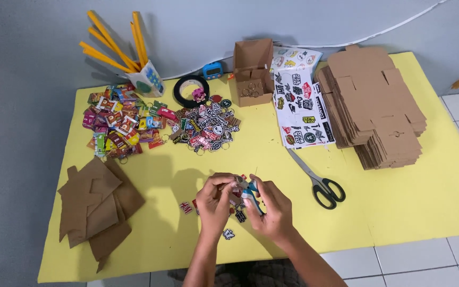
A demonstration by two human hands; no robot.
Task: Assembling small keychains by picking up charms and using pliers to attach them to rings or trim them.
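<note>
1 head-worn view, looking steeply down from above the near edge of the yellow mat (410, 202), fairly near. Whole mat fits in frame; grey wall beyond its far edge, white floor tiles right of it.

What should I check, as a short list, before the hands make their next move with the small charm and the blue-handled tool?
1. Left hand pinches the small charm: ok.
2. Right hand grips the blue-handled tool: ok.
3. Tool tip meets the charm: cannot tell, fingers hide it.
4. Loose charms lie near the hands on the yellow mat: ok.
5. Scissors lie apart from both hands: ok.
6. Open box holds rings: ok.
</note>
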